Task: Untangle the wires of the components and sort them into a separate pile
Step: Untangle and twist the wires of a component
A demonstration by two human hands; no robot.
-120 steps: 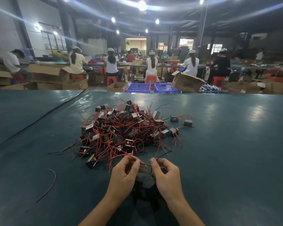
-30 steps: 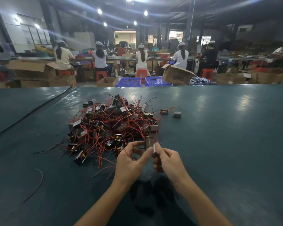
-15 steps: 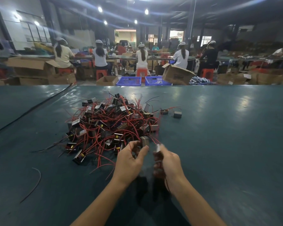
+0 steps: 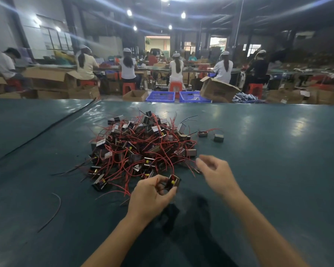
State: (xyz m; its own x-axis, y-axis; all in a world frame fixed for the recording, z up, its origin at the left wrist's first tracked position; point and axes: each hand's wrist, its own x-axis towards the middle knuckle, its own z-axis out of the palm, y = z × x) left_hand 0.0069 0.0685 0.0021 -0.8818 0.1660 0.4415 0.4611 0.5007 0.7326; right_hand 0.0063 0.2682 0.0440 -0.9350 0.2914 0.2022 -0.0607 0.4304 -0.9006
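Observation:
A tangled pile of small dark components with red wires (image 4: pixel 143 147) lies on the teal table (image 4: pixel 268 170). My left hand (image 4: pixel 150 197) is at the pile's near edge and grips one component (image 4: pixel 173 182), whose red wire runs back into the pile. My right hand (image 4: pixel 214 170) hovers just right of it, blurred, fingers loosely curled. A small dark piece (image 4: pixel 198 170) shows at its thumb; whether the hand holds it is unclear. Two separate components (image 4: pixel 202 133) (image 4: pixel 218 137) lie to the right of the pile.
A loose dark wire (image 4: pixel 54 211) curves on the table at the near left. Beyond the far edge stand blue crates (image 4: pixel 160 96), cardboard boxes (image 4: pixel 218 89) and several seated workers at benches. Bare table surface extends to the right.
My hands have drawn apart. The right hand has swung right and away from the left, which keeps a component at the pile's near edge.

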